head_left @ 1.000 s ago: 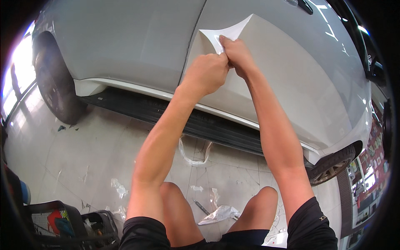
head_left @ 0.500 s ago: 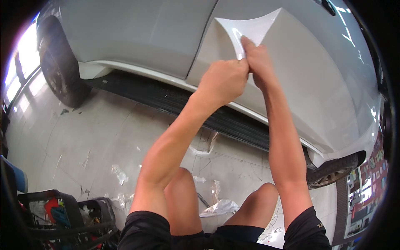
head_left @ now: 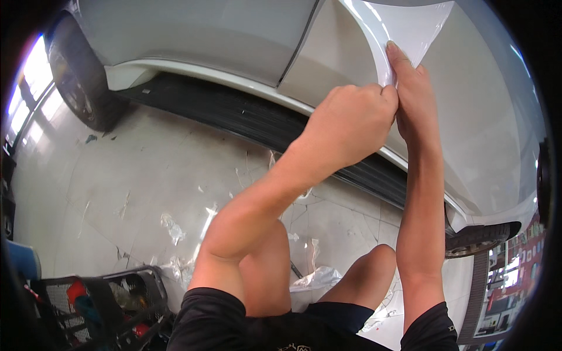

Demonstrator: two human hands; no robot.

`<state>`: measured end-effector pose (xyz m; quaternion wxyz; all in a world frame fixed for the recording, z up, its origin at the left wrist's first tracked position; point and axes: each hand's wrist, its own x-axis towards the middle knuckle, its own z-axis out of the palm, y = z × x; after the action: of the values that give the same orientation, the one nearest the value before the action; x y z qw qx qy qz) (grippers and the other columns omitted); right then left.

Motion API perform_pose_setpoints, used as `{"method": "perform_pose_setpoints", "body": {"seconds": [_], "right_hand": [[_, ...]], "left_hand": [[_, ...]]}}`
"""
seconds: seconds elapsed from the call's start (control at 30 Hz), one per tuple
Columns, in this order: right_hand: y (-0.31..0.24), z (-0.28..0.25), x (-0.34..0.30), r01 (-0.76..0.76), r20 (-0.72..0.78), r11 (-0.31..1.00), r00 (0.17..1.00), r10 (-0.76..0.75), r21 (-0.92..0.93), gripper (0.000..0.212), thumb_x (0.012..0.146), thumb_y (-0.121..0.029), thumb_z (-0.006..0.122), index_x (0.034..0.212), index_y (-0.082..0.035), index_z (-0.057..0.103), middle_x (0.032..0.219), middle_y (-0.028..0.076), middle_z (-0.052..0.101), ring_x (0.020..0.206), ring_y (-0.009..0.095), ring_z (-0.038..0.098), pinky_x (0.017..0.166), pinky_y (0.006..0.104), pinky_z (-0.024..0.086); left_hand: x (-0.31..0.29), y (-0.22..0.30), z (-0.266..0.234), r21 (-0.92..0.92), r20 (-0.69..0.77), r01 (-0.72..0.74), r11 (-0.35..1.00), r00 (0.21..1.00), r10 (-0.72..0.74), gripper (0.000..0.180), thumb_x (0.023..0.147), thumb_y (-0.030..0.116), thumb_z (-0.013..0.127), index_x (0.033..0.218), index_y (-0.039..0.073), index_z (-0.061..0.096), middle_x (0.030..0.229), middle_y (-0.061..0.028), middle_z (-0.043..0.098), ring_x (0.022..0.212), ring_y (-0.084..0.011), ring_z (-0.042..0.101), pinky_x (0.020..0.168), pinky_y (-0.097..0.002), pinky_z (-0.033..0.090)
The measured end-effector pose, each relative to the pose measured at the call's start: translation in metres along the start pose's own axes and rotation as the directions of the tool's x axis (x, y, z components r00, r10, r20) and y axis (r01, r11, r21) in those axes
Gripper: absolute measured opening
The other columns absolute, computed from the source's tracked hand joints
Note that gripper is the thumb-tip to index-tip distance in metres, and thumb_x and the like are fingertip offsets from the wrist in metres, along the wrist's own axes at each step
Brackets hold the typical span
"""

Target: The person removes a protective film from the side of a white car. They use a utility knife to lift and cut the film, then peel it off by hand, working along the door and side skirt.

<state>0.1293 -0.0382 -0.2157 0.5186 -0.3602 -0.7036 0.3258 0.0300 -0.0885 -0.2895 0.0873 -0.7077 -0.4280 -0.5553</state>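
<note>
A white car (head_left: 234, 35) stands in front of me, its door panels filling the top of the view. A sheet of white protective film (head_left: 410, 29) is lifted off the right door panel in a peeled flap. My left hand (head_left: 351, 120) is closed in a fist on the flap's lower edge. My right hand (head_left: 413, 88) pinches the same film edge beside it, fingers pointing up along the panel. Both forearms reach up from the lower edge.
A black side step (head_left: 246, 111) runs under the doors. The front tyre (head_left: 82, 88) is at the left, another wheel (head_left: 480, 240) at the right. Torn film scraps (head_left: 175, 228) litter the grey floor. A black mesh cart (head_left: 99, 304) sits lower left. My bare knees (head_left: 374, 263) are below.
Both hands have risen up the door with the film, and the peeled flap has grown larger. The view has moved closer to the car.
</note>
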Motion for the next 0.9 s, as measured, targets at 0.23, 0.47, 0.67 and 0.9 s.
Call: {"method": "perform_pose_setpoints", "body": {"seconds": [0.23,0.47,0.67,0.9], "right_hand": [[-0.004,0.003,0.013,-0.041,-0.018,0.997,0.999,0.04,-0.068,0.041,0.102,-0.035,0.057,0.088,0.002,0.065,0.07,0.006,0.059,0.051,0.014,0.051,0.045,0.0307,0.04],[-0.012,-0.001,0.009,-0.125,0.09,0.97,0.99,0.108,0.209,0.038,0.102,-0.035,0.056,0.089,0.0,0.06,0.065,0.003,0.052,0.049,0.013,0.047,0.045,0.0315,0.037],[-0.018,-0.009,0.011,-0.149,0.158,0.981,0.979,0.129,0.122,0.032,0.102,-0.036,0.058,0.093,-0.006,0.054,0.067,-0.001,0.047,0.049,0.01,0.042,0.044,0.0301,0.035],[-0.027,-0.028,0.006,-0.124,0.142,0.991,0.981,0.131,-0.059,0.037,0.102,-0.034,0.055,0.085,-0.001,0.056,0.062,0.001,0.042,0.05,0.014,0.038,0.045,0.0338,0.035]], "left_hand": [[0.02,-0.066,-0.056,-0.478,0.25,0.479,0.736,0.878,-0.408,0.05,0.098,0.048,0.062,0.097,-0.002,0.065,0.073,-0.0091,0.064,0.069,-0.0224,0.068,0.059,-0.0367,0.047],[0.122,-0.074,-0.019,-0.798,0.341,0.542,0.262,0.765,-0.546,0.048,0.105,0.048,0.052,0.102,0.001,0.063,0.088,-0.0083,0.066,0.071,-0.0188,0.065,0.064,-0.0322,0.049],[0.123,-0.061,0.013,-0.901,0.029,0.29,0.322,0.782,-0.623,0.04,0.106,0.037,0.051,0.093,0.001,0.061,0.081,-0.0089,0.065,0.061,-0.0195,0.06,0.055,-0.0357,0.047],[0.094,-0.028,0.026,-0.885,-0.068,0.271,0.38,0.73,-0.68,0.037,0.107,0.034,0.049,0.094,0.001,0.062,0.077,-0.0073,0.064,0.058,-0.0166,0.055,0.051,-0.0335,0.042]]}}
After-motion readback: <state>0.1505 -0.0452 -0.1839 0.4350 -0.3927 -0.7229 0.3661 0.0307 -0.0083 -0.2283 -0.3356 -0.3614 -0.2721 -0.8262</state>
